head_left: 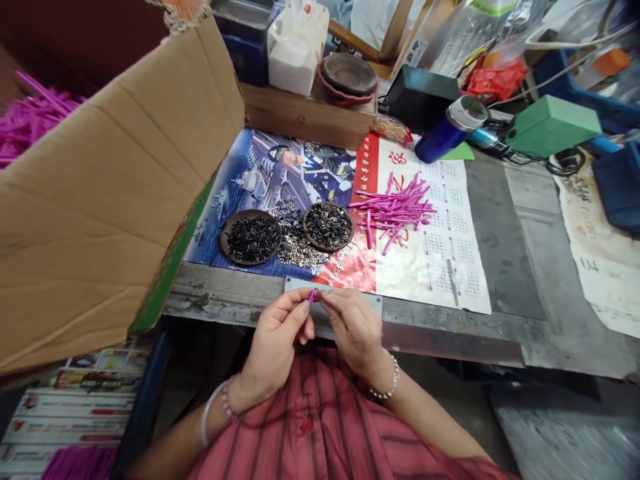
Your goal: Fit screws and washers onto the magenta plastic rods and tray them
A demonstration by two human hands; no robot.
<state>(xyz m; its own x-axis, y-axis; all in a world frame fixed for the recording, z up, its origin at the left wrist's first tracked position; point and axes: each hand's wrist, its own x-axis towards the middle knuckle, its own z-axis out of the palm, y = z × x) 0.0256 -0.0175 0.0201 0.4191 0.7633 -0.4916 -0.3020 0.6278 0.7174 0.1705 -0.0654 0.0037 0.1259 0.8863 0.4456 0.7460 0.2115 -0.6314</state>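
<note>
A short magenta plastic stick (313,297) is pinched at its top between my left hand (275,337) and my right hand (353,330), and the fingers hide most of it. Both hands hover over a pale metal strip (333,300) at the table's front edge. Beyond them, a loose heap of magenta sticks (393,210) lies on a paper calendar (445,253). Two round dark dishes of small black tubes (251,237) (328,225) sit on a blue poster (225,200), with scattered silver metal rings (295,243) between them.
A cardboard box flap (100,193) rises at the left, with more magenta sticks (35,117) behind it. A blue flask (450,130), a green box (553,125) and a wooden shelf (305,117) with clutter stand at the back.
</note>
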